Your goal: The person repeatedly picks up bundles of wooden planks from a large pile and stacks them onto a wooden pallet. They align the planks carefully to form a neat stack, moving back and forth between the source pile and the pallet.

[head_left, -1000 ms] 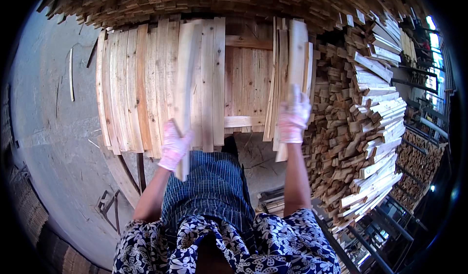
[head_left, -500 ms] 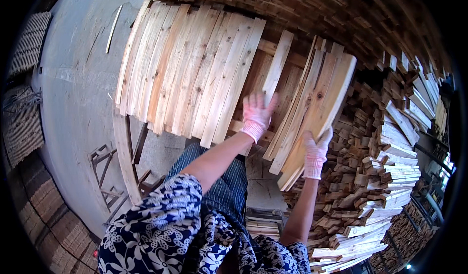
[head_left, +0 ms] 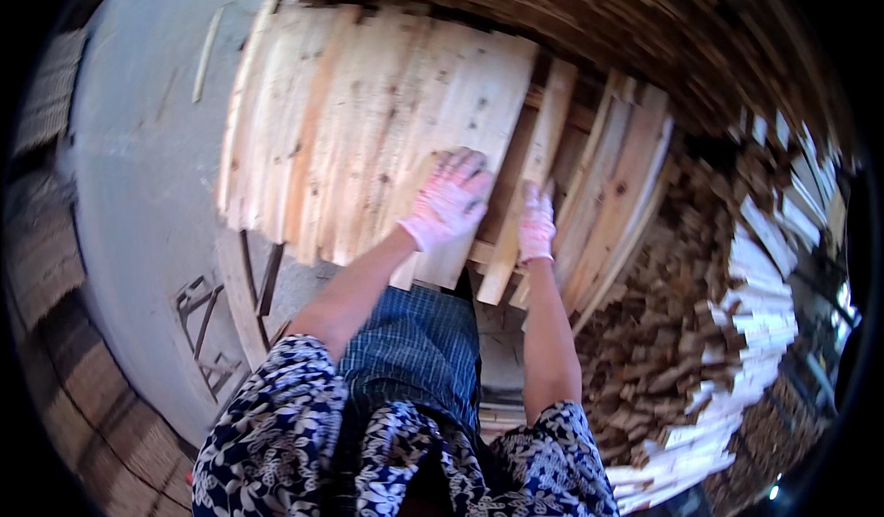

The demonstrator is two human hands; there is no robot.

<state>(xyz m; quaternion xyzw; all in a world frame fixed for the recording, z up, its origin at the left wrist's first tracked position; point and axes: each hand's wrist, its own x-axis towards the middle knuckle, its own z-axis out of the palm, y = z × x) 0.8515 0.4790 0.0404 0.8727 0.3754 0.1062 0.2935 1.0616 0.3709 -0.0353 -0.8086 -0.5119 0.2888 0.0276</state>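
Note:
My left hand (head_left: 453, 199), in a pale pink work glove, lies flat with fingers stretched over the right part of a row of pale wooden planks (head_left: 368, 121). The planks lie side by side. My right hand (head_left: 537, 222), gloved alike, rests against the right edge of a narrow single plank (head_left: 550, 121), its fingers stretched upward along the wood. That plank lies slightly slanted in the gap between the row and a smaller stack of planks (head_left: 617, 185) on the right. Darker wood shows beneath in the gap.
Stacked wood ends (head_left: 589, 11) fill the far side. A large heap of cut wood pieces (head_left: 663, 333) curves along the right. At the left are a grey concrete floor (head_left: 138, 149), a loose strip of wood (head_left: 207, 55) and brown slatted bundles (head_left: 83, 406).
My left hand has moved left onto the plank row. My right hand has left the right-hand stack and moved left to the single plank. The row's right edge now reaches farther right.

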